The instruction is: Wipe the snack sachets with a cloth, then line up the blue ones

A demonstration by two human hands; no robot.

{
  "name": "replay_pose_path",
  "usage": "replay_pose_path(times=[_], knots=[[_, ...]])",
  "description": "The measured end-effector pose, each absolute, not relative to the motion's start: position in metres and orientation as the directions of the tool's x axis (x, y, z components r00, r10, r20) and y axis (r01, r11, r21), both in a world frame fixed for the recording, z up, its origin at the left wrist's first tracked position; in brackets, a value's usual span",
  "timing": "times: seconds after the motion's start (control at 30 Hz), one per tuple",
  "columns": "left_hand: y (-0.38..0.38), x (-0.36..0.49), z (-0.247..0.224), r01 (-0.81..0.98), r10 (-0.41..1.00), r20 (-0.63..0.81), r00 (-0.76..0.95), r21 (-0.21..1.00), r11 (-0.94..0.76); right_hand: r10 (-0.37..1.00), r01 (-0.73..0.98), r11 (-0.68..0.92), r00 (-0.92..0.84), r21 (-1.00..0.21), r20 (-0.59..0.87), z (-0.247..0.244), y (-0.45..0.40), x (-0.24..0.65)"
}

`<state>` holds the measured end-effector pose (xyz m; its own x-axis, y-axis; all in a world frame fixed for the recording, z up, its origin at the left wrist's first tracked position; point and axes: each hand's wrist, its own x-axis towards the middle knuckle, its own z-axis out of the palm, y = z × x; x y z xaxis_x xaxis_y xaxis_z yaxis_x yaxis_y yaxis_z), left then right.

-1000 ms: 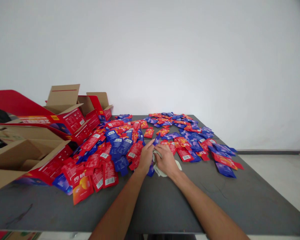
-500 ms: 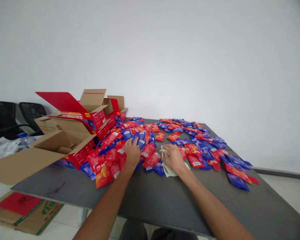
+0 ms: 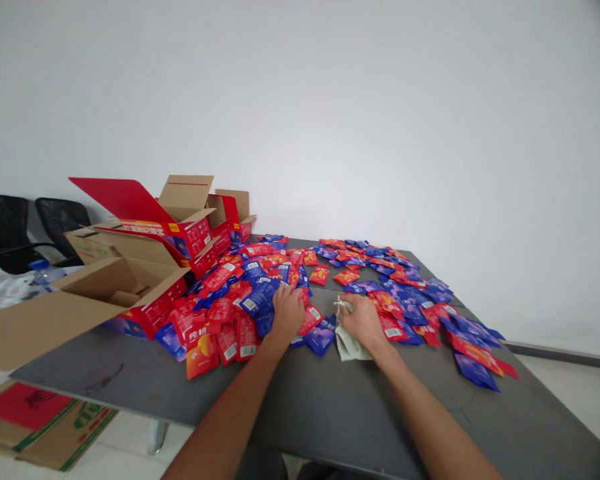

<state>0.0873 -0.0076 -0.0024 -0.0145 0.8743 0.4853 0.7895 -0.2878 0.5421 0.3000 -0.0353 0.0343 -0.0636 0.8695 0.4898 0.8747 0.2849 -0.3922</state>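
Note:
My left hand (image 3: 289,312) is at the right edge of a large pile of flat packets, fingers curled down over a red packet (image 3: 304,293). Beside that hand are a blue packet (image 3: 260,297) with a white label and, to the right, another blue packet (image 3: 321,335). Pinched in my right hand (image 3: 361,321) is a pale drawstring cloth bag (image 3: 350,347), which hangs limp onto the table. The string shows at its top. My palm covers part of the bag, so whether anything is inside cannot be seen.
Open red cartons (image 3: 165,300) stand along the left of the dark table (image 3: 325,413). More red and blue packets (image 3: 405,297) spread over the right side, near a small stack (image 3: 477,350). Flattened cardboard (image 3: 45,420) lies below left; black chairs (image 3: 63,223) stand behind.
My left hand has moved right and nearer across the pile, and packets around it have shifted. My right hand has moved slightly right with the cloth bag. The view has shifted a little.

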Motion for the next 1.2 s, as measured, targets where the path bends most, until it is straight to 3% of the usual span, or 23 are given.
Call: replay_pose_path(times=[0.23,0.5,0.6,0.67,0.77,0.83,1.1,1.2], knots=[[0.003,0.17,-0.012,0.661,0.863,0.457,0.216,0.582,-0.473,0.888,0.896,0.043,0.169,-0.441,0.428,0.026,-0.025,0.345],[0.014,0.224,-0.024,0.792,0.94,0.234,0.249,0.509,-0.337,0.874,0.858,0.056,0.205,-0.511,0.44,0.007,-0.025,0.354],[0.02,0.232,-0.021,0.746,0.953,0.2,0.227,0.593,-0.303,0.883,0.841,0.063,0.204,-0.538,0.423,0.006,-0.027,0.352],[0.025,0.233,-0.019,0.649,0.964,0.209,0.166,0.713,-0.267,0.883,0.831,0.082,0.196,-0.55,0.428,0.005,-0.029,0.351],[0.03,0.227,-0.018,0.322,0.989,0.146,0.034,0.935,-0.149,0.871,0.816,0.143,0.164,-0.56,0.463,0.004,-0.032,0.35],[0.03,0.219,-0.018,0.115,0.997,0.075,0.026,0.99,-0.077,0.854,0.797,0.201,0.142,-0.57,0.5,0.002,-0.033,0.349],[-0.004,0.177,0.003,-0.31,0.974,0.072,0.215,0.951,-0.001,0.732,0.665,0.517,-0.018,-0.539,0.681,0.002,-0.04,0.33],[-0.019,0.166,0.015,-0.407,0.905,0.082,0.417,0.907,0.106,0.703,0.614,0.61,-0.128,-0.501,0.699,0.004,-0.047,0.317]])
